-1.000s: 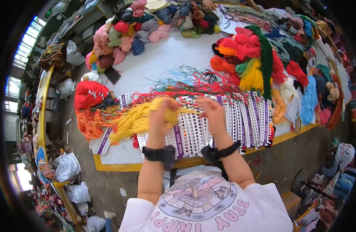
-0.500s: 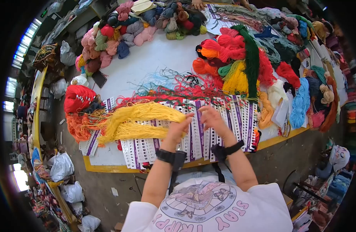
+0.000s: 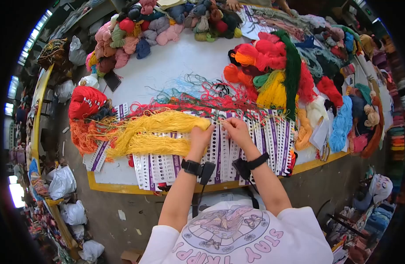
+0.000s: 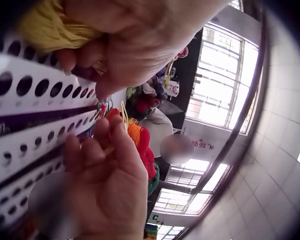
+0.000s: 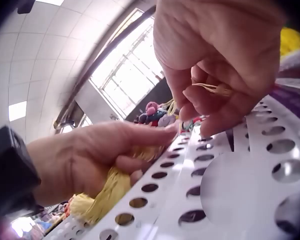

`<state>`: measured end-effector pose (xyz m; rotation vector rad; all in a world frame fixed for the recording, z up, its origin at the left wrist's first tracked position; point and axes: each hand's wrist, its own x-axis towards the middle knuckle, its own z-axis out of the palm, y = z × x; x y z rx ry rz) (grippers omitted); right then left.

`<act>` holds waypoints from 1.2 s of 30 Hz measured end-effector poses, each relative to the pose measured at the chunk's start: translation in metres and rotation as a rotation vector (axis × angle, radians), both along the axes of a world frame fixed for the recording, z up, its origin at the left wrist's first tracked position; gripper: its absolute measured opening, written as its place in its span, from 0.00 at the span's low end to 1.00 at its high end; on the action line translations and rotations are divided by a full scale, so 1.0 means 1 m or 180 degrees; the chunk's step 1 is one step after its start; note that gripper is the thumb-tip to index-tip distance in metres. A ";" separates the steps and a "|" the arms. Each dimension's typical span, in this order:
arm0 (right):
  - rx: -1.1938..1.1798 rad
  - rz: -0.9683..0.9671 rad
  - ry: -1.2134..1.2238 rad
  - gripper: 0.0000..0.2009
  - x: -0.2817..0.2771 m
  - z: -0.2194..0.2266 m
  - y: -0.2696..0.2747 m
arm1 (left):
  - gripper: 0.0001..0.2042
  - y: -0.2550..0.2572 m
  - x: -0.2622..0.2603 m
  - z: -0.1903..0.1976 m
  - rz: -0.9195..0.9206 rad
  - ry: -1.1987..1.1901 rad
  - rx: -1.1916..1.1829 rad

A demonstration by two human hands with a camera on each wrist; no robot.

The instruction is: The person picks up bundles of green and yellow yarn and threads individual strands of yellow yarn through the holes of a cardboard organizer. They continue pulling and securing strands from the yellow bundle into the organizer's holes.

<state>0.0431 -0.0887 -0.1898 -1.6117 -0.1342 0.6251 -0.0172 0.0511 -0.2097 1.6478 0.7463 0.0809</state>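
A long skein of yellow thread (image 3: pixel 160 121) lies across the left part of a row of white and purple punched cards (image 3: pixel 215 165). My left hand (image 3: pixel 200 137) grips its right end, and in the left wrist view yellow thread (image 4: pixel 57 27) bunches beside the curled fingers. Close by on the right, my right hand (image 3: pixel 237 132) pinches thin yellow strands (image 5: pixel 207 87) over the upper ends of the cards. The right wrist view shows the left hand (image 5: pixel 97 155) low over the holes, its thumb tip near the right fingers.
Red and green threads (image 3: pixel 189 103) trail behind the cards. Red and orange skeins (image 3: pixel 86 103) sit at the left, with a dark phone (image 3: pixel 112 81) behind them. Piled skeins (image 3: pixel 273 66) stand at the back right. A yellow edge (image 3: pixel 123 188) runs along the table's front.
The left hand has lowered from holding the yellow bundle up; the skein now lies stretched over the cards. Both hands have come closer together, and the right fingers have closed on strands.
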 end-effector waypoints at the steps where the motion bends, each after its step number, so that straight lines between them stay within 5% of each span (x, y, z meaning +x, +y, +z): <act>1: 0.0071 -0.0033 0.0016 0.08 -0.005 -0.007 -0.002 | 0.09 -0.006 0.000 -0.003 -0.0128 -0.0078 0.0182; 5: 0.0222 -0.0305 -0.0305 0.07 -0.008 -0.015 0.008 | 0.08 -0.014 -0.004 0.000 0.0381 -0.0021 -0.0166; 16: -0.0467 -0.0375 -0.1769 0.04 -0.012 -0.011 0.020 | 0.06 0.014 -0.002 0.014 0.0148 0.0281 -0.2173; 22: -0.0446 -0.0059 -0.1738 0.03 -0.009 -0.012 0.014 | 0.04 0.006 0.005 0.004 0.0123 0.0175 -0.1655; 25: -0.0451 -0.0123 -0.1604 0.03 -0.009 -0.014 0.013 | 0.04 0.001 0.006 0.013 0.0169 0.0508 -0.0753; 28: -0.0574 -0.0209 -0.1641 0.05 -0.010 -0.017 0.012 | 0.06 0.025 -0.005 0.029 0.0923 -0.0107 -0.3028; 31: -0.0611 -0.0121 -0.1543 0.08 -0.012 -0.014 0.014 | 0.10 0.041 -0.012 0.033 0.0098 -0.0467 -0.4162; 36: -0.0507 -0.0247 -0.0841 0.13 -0.011 -0.012 0.014 | 0.09 0.003 -0.004 0.018 -0.1835 -0.0872 0.1331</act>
